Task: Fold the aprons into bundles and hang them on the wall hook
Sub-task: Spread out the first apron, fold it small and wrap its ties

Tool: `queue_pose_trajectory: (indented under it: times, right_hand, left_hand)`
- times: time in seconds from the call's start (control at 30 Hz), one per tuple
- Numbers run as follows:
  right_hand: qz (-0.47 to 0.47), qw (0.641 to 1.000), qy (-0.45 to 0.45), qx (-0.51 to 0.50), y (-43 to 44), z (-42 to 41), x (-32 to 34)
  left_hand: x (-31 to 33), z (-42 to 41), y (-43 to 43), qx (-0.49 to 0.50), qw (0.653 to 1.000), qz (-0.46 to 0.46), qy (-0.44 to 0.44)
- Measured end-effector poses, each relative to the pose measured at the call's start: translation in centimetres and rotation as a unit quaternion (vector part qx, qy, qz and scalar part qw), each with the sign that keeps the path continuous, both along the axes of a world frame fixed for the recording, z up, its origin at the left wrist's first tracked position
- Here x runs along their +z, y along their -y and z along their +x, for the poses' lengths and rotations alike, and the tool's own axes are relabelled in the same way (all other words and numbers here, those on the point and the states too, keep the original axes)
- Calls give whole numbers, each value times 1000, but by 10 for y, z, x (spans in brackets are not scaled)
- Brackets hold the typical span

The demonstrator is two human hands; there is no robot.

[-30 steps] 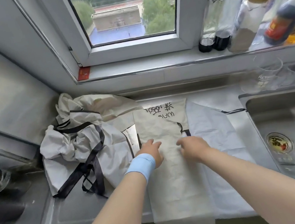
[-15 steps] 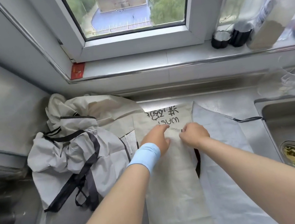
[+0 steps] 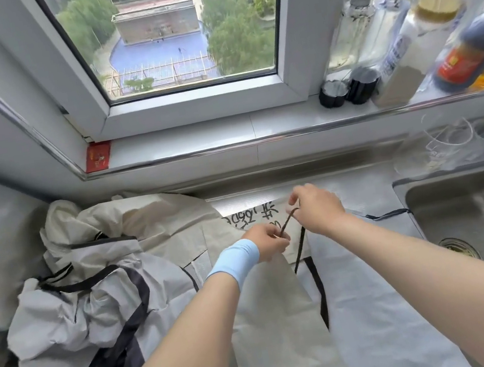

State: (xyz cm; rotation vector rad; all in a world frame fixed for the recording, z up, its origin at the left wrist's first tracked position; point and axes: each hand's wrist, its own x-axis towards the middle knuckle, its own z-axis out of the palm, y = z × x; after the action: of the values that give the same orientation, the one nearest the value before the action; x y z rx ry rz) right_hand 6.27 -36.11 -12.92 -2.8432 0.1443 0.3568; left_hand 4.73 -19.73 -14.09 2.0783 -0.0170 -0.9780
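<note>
A cream apron (image 3: 274,316) folded into a long strip lies on the steel counter, black writing at its far end. It rests on a pale grey apron (image 3: 383,313) spread flat. My left hand (image 3: 268,241), with a blue wristband, pinches one end of a thin black apron string (image 3: 288,222). My right hand (image 3: 314,206) pinches the same string a little higher, so it runs taut between them above the strip. A second length of string (image 3: 299,250) hangs down from my right hand. No wall hook is in view.
A crumpled heap of grey and cream aprons (image 3: 94,309) with black straps fills the counter's left. A steel sink (image 3: 479,216) lies at the right. Bottles (image 3: 423,44) crowd the windowsill; clear glasses (image 3: 449,140) stand below it.
Both hands lifted off the cream strip, where they had been pressing, and now hold a black string stretched between them. The camera leaned closer to the window.
</note>
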Motion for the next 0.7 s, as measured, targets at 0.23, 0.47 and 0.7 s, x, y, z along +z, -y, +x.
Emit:
queue_pose_trajectory:
  times: [0.23,0.47,0.7]
  right_hand:
    - [252,949,-6,-189,-16,51,33]
    - [327,935,-44,-130,-38,29,14]
    - [238,964,-113,-40,-52,15,-28]
  left_hand:
    - [16,8,4,42,992,-98,-72]
    - [29,43,-19,330,876,-328,-127]
    - [40,73,-55,448,796,-397,-89]
